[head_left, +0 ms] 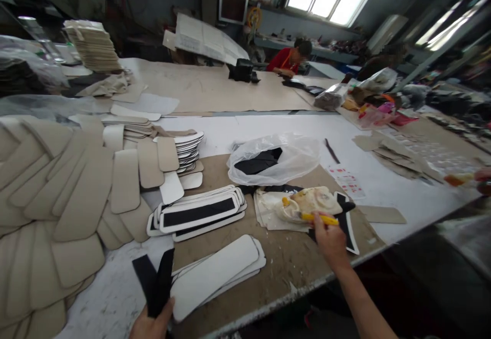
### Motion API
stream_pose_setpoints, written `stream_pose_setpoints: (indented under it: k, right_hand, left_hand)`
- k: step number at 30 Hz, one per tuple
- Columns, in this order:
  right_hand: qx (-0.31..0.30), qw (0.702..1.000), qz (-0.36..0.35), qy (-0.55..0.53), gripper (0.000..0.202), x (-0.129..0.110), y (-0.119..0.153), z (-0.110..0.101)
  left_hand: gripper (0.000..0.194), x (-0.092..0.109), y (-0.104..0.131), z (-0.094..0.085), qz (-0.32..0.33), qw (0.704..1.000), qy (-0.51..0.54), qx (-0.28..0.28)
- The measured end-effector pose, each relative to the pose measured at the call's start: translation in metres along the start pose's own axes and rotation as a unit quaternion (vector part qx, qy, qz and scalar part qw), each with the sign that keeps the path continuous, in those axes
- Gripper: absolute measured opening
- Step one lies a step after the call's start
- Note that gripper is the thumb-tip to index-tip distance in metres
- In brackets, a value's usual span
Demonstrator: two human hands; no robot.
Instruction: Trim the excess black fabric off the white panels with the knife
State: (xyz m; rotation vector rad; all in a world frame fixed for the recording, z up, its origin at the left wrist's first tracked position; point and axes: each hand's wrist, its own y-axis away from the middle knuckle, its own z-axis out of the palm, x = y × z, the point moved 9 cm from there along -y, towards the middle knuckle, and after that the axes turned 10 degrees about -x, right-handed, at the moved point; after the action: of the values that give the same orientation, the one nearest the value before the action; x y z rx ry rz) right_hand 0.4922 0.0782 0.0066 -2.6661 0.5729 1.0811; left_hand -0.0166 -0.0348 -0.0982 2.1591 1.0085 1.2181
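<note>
Here, the left hand [150, 323] pinched two flat black strips [154, 281], thumb pressed on them. Just right of that grip lay a stack of long white rounded pieces [215, 273]. The right hand [330, 239] was closed around a yellow-handled brush [319, 219], its tip in a glue-caked dish [312, 203]. Above sat a clear plastic bag [274, 159].

Beige rounded panels [76, 196] are lying fanned in overlapping heaps across the left of the white table [383, 185]. A clear plastic bag [274, 159] is sitting mid-table with dark pieces inside. Farther back, a person in red [288, 59] is bending over another bench, and cream sheets [92, 45] are standing stacked.
</note>
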Motion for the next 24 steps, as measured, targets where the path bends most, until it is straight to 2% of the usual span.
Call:
stream_pose_setpoints:
  k: [1,3,5,7,9,10,12,15,17,19,22,24]
  right_hand:
    - [0.023,0.998,0.044,-0.033,0.044,0.013,0.007,-0.004]
    - [0.057,0.987,0.086,-0.12,0.043,0.023,0.027,-0.005]
    - [0.036,0.969,0.093,-0.228,0.038,0.011,0.053,0.013]
    - [-0.069,0.946,0.105,-0.299,0.033,-0.018,0.085,0.052]
    - [-0.186,0.921,0.108,-0.326,0.032,-0.055,0.122,0.098]
    - [-0.224,0.913,0.102,-0.325,0.032,-0.073,0.139,0.118]
    - [-0.275,0.904,0.079,-0.318,0.033,-0.103,0.167,0.15]
    - [-0.306,0.906,0.046,-0.287,0.034,-0.123,0.191,0.181]
    - [-0.306,0.915,0.027,-0.26,0.034,-0.123,0.197,0.188]
    - [-0.278,0.934,0.005,-0.223,0.032,-0.115,0.194,0.182]
    - [-0.19,0.972,-0.063,-0.124,0.025,-0.103,0.178,0.152]
    - [-0.127,0.982,-0.127,-0.05,0.02,-0.104,0.166,0.129]
  left_hand:
    - [0.04,-0.002,0.0,0.003,0.0,0.999,0.03,-0.011]
    - [0.04,-0.007,0.001,0.009,-0.003,0.995,0.097,-0.036]
    - [0.038,-0.012,0.0,0.012,-0.005,0.988,0.146,-0.046]
    - [0.035,-0.014,0.0,0.014,-0.002,0.982,0.18,-0.056]
    - [0.034,-0.015,-0.001,0.015,0.0,0.977,0.2,-0.068]
    - [0.033,-0.016,-0.002,0.015,-0.001,0.976,0.206,-0.074]
    - [0.032,-0.016,-0.002,0.016,-0.003,0.972,0.216,-0.09]
    - [0.029,-0.013,-0.003,0.019,0.006,0.967,0.228,-0.116]
    - [0.027,-0.013,-0.005,0.019,0.014,0.966,0.228,-0.122]
    - [0.026,-0.015,-0.007,0.019,0.017,0.968,0.222,-0.116]
    - [0.029,-0.02,-0.01,0.019,0.024,0.971,0.212,-0.109]
    - [0.031,-0.021,-0.011,0.019,0.029,0.973,0.201,-0.106]
